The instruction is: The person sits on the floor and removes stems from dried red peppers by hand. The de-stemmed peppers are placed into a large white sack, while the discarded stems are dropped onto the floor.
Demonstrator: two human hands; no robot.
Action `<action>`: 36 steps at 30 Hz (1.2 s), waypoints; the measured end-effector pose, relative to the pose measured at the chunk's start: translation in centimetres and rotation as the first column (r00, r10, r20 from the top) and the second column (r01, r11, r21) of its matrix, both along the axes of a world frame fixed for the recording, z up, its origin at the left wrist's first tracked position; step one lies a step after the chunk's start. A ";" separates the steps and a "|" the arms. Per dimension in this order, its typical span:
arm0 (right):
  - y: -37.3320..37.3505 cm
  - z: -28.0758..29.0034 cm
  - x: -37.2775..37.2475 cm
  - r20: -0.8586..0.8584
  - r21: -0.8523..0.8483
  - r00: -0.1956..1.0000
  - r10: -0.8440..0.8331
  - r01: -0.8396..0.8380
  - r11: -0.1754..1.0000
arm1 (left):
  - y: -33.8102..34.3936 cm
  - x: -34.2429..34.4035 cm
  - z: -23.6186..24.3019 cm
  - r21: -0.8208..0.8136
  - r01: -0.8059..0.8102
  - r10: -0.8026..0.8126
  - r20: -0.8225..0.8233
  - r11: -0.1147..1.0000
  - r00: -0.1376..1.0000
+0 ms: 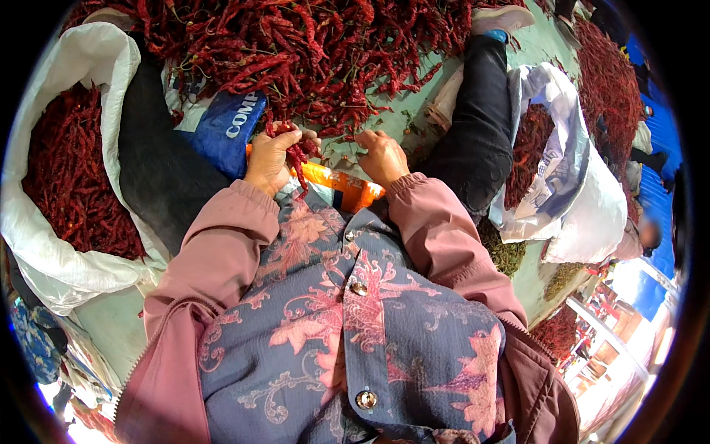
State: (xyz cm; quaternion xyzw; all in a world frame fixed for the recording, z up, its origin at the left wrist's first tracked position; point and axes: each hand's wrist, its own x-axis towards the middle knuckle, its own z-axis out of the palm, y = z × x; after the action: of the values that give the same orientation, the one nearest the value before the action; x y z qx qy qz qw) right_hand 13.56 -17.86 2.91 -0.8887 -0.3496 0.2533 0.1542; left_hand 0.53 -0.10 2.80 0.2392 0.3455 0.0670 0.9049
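My left hand (271,158) is closed around a few dried red chillies (297,160), which hang from between the thumb and fingers. To its right, my right hand (384,158) is apart from it, its fingers curled and their tips close together. Whether anything small is pinched there is hidden. Just beyond both hands lies a large heap of dried red chillies (296,52), some still with pale stems. Orange sheeting (347,186) with white marks lies across my lap under the hands. A blue and white bag (222,122) is beside my left hand.
On my left stands an open white woven sack (122,81) filled with red chillies. Another white sack (584,200), partly filled, is beyond my right leg (473,126). More chillies are heaped (603,81) at the far right, where a person (634,240) is.
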 end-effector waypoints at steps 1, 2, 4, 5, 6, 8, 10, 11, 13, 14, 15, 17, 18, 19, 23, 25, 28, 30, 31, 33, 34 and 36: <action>0.9 0.0 0.3 -0.062 0.021 0.998 -0.009 0.010 1.000 | 0.1 0.0 0.0 -0.014 -0.002 0.002 0.010 1.000 1.000; 1.7 -0.1 0.4 -0.097 0.046 0.995 -0.020 0.024 0.999 | 0.3 -0.1 0.1 -0.027 -0.003 0.004 0.021 1.000 1.000; 3.2 -0.4 0.5 -0.167 0.099 0.985 -0.038 0.055 0.994 | 0.2 0.1 0.3 -0.009 -0.009 0.008 -0.031 1.000 0.999; 3.4 -1.4 0.6 -0.134 0.103 0.991 -0.016 0.030 0.994 | 0.2 0.1 -0.1 0.016 0.001 -0.001 -0.042 1.000 0.999; 3.5 -1.9 0.7 -0.113 0.126 0.994 -0.011 0.026 0.992 | 0.2 0.0 -0.5 0.042 0.011 -0.008 -0.053 0.999 0.999; 3.5 -3.0 0.7 -0.069 0.173 0.998 -0.006 0.018 0.985 | 0.3 -0.1 -1.2 0.064 0.015 -0.011 -0.067 0.998 0.998; 3.5 -1.9 0.5 -0.249 0.247 0.964 -0.090 0.153 0.957 | 0.2 0.0 -1.3 0.096 0.020 -0.011 -0.091 0.995 0.996; 3.4 -1.2 0.6 -0.377 0.227 0.917 -0.132 0.229 0.947 | 0.2 0.1 -1.3 0.102 0.035 -0.025 -0.098 0.994 0.995; 3.2 0.0 0.5 -0.620 0.183 0.754 -0.218 0.409 0.894 | 0.3 0.6 -1.3 0.114 0.063 -0.051 -0.108 0.991 0.993; 3.1 0.6 0.3 -0.687 0.190 0.686 -0.239 0.487 0.853 | 0.2 0.8 -1.3 0.120 0.077 -0.063 -0.113 0.990 0.992; 3.0 1.5 0.0 -0.749 0.190 0.613 -0.252 0.564 0.804 | 0.2 1.0 -1.5 0.144 0.117 -0.098 -0.134 0.983 0.986; 2.6 1.1 -0.1 -0.794 0.209 0.545 -0.269 0.661 0.721 | 0.0 1.1 -1.5 0.166 0.156 -0.135 -0.135 0.974 0.982; 2.3 0.7 0.1 -0.685 0.260 0.675 -0.274 0.579 0.773 | 0.0 1.2 -1.3 0.180 0.179 -0.155 -0.137 0.967 0.978; 1.9 0.4 0.5 -0.558 0.295 0.786 -0.266 0.487 0.822 | 0.1 1.1 -0.9 0.210 0.251 -0.225 -0.141 0.945 0.964; 2.0 2.6 0.6 -0.347 0.255 0.931 -0.116 0.212 0.943 | 0.4 0.9 -0.1 0.293 0.358 -0.311 -0.197 0.887 0.930; 2.0 2.6 -0.2 -0.391 0.325 0.920 -0.044 0.182 0.928 | 0.4 1.6 0.8 0.295 0.374 -0.324 -0.204 0.879 0.924; 2.6 3.6 -1.3 -0.392 0.376 0.917 0.070 0.090 0.922 | 0.1 2.3 0.6 0.305 0.383 -0.360 -0.131 0.872 0.924; 2.8 3.4 -1.6 -0.372 0.374 0.923 0.102 0.049 0.926 | -0.1 2.4 0.5 0.215 0.371 -0.371 -0.042 0.903 0.928; 2.8 3.6 -1.7 -0.425 0.398 0.899 0.107 0.080 0.914 | -0.1 2.4 0.8 0.172 0.366 -0.362 -0.056 0.914 0.930; 2.7 4.2 -1.8 -0.525 0.441 0.843 0.122 0.146 0.885 | -0.3 2.2 0.9 0.144 0.348 -0.343 -0.055 0.926 0.938; 2.4 3.6 -1.8 -0.567 0.436 0.821 0.068 0.230 0.870 | -0.4 2.2 1.0 0.130 0.339 -0.335 -0.054 0.932 0.941; 2.3 2.5 -1.9 -0.652 0.413 0.758 -0.029 0.387 0.824 | -0.5 2.2 1.6 0.168 0.356 -0.347 -0.081 0.919 0.935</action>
State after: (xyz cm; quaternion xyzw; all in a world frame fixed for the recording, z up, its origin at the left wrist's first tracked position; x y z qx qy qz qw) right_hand 11.70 -15.58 5.40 -0.7125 -0.2288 0.4056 0.5248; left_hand 2.73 -0.56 4.37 0.3795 0.3118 -0.0714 0.8681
